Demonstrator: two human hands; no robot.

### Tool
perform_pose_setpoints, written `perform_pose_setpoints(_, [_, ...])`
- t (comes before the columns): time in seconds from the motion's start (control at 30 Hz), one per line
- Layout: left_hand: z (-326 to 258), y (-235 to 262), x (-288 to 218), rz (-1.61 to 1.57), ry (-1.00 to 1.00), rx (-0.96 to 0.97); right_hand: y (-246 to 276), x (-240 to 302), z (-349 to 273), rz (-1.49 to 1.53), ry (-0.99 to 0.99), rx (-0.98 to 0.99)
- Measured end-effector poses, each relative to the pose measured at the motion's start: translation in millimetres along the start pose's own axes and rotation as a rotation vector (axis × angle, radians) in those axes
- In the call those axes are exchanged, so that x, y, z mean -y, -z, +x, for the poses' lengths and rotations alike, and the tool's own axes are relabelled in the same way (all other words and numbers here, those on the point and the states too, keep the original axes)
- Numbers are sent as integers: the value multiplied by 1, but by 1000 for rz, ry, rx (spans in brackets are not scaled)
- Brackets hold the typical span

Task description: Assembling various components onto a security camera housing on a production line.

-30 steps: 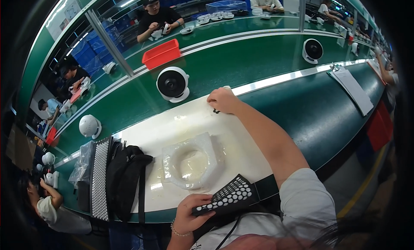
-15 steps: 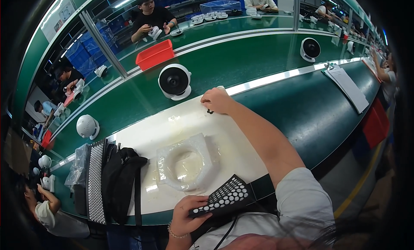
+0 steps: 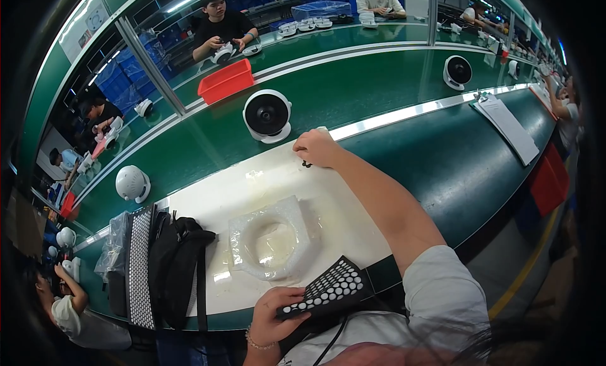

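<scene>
Grille (image 3: 328,289): black, perforated, white dots; left hand (image 3: 278,315) grips it; right hand (image 3: 317,148) closed over small dark part (image 3: 307,165).

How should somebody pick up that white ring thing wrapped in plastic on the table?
Probably from above, by the near rim of the bagged white ring. It lies flat on the white mat with an open middle, so fingers could hook inside and pinch the rim. The loose plastic looks slippery, so grip the ring, not the bag.

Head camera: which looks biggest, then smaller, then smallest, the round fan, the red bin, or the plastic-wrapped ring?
1. plastic-wrapped ring, though it lies nearest the camera
2. red bin and round fan look about alike; the bin sits farther away, so no ranking.
</scene>
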State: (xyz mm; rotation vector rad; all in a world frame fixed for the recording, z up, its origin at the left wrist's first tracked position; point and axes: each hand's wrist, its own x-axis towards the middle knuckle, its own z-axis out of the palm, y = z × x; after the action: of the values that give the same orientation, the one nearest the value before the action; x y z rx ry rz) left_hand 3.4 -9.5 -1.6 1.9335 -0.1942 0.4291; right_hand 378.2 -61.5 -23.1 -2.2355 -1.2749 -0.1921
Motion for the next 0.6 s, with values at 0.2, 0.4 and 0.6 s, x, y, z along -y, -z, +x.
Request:
perform_pose_setpoints(0.2, [0, 0, 1, 3, -4, -2, -3, -3, 1, 4, 22, -28])
perform_pose_setpoints(0.4, [0, 0, 0, 0, 5, 0, -2, -1, 2, 11, 26, -30])
perform_pose_setpoints(0.6, [-1, 1, 2, 6, -5, 0, -4, -2, 2, -4, 35, -44])
